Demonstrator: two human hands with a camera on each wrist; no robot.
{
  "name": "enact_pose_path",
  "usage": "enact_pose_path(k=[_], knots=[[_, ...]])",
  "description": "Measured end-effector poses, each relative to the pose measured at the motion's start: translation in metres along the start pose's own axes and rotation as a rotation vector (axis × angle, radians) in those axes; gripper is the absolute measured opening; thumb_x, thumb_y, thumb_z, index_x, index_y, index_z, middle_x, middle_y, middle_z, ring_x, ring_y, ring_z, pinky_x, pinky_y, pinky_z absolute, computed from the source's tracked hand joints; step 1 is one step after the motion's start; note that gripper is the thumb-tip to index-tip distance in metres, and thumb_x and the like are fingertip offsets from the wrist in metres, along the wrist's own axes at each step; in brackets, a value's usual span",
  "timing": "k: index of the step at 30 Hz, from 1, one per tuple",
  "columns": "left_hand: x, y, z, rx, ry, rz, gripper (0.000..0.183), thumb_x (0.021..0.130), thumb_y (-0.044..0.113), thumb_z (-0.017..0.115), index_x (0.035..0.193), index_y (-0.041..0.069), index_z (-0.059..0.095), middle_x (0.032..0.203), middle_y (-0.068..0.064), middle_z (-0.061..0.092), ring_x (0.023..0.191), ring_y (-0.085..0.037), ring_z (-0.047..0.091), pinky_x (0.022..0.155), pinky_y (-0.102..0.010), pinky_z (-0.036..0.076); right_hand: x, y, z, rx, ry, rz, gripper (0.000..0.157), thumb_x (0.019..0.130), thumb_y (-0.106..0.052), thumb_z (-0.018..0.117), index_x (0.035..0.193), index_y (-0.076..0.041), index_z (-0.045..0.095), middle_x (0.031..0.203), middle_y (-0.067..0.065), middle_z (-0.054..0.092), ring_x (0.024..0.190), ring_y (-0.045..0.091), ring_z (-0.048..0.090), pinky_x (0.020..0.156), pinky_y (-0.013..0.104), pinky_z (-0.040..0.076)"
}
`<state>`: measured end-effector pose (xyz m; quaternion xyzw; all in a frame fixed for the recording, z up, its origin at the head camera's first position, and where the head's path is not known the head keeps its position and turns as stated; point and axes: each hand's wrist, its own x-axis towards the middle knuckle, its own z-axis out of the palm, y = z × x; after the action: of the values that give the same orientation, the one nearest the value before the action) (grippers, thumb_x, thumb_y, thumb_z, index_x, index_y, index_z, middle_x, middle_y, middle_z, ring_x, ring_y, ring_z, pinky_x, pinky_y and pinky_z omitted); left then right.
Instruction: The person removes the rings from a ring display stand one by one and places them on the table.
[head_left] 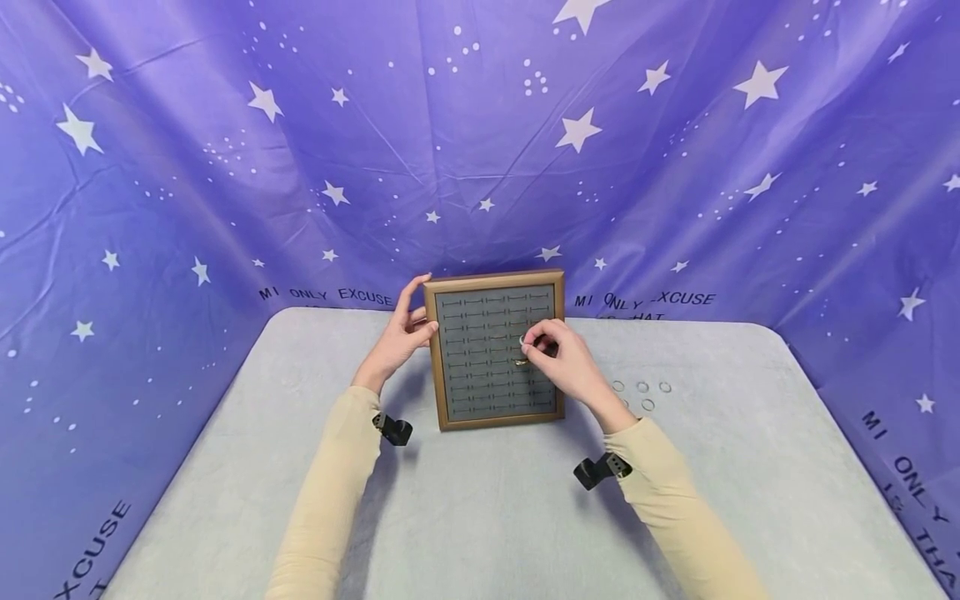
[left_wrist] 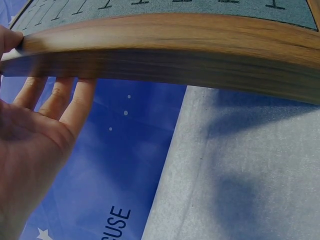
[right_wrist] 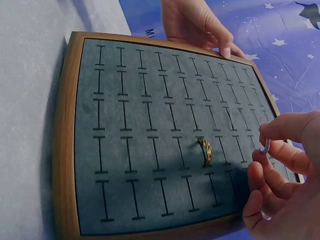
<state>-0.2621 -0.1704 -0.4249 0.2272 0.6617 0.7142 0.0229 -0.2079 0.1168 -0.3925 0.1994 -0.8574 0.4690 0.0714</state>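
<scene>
A ring display board (head_left: 480, 383) with a wooden frame and grey slotted padding stands tilted on the table. My left hand (head_left: 401, 343) grips its left edge, thumb on the front and fingers behind, as the left wrist view also shows. Between thumb and fingertips my right hand (head_left: 562, 358) pinches a silver ring (right_wrist: 266, 146), held just in front of the slots. A gold ring (right_wrist: 205, 152) sits in one slot below and beside the right fingers. Whether the silver ring touches the padding I cannot tell.
Several thin rings (head_left: 642, 387) lie on the grey table (head_left: 480, 517) to the right of the board, partly behind my right wrist. A purple star-patterned cloth (head_left: 450, 125) hangs behind the table and along its sides.
</scene>
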Motion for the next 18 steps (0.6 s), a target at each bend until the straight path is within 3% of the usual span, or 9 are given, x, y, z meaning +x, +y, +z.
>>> enact_pose_path(k=[8,18], knots=[[0.0,0.0,-0.001,0.002,-0.005,0.002,0.077,0.093,-0.011,0.049,0.153,0.027,0.017,0.125,-0.032,0.054,0.093,-0.024,0.066,0.075,-0.043,0.057,-0.005,0.008,-0.005,0.057,0.065,0.009,0.003,0.087,-0.003,0.066,0.089,-0.003,0.063,0.087,0.007,0.054,0.076,0.018,0.051,0.062,0.024,0.042],[0.001,0.0,0.0,-0.01,0.003,-0.009,0.077,0.093,-0.013,0.048,0.153,0.022,0.014,0.126,-0.034,0.052,0.093,-0.023,0.066,0.073,-0.039,0.058,-0.013,0.022,-0.013,0.06,0.146,0.008,0.006,0.086,-0.003,0.066,0.092,-0.003,0.066,0.092,0.009,0.061,0.082,0.02,0.054,0.07,0.038,0.043]])
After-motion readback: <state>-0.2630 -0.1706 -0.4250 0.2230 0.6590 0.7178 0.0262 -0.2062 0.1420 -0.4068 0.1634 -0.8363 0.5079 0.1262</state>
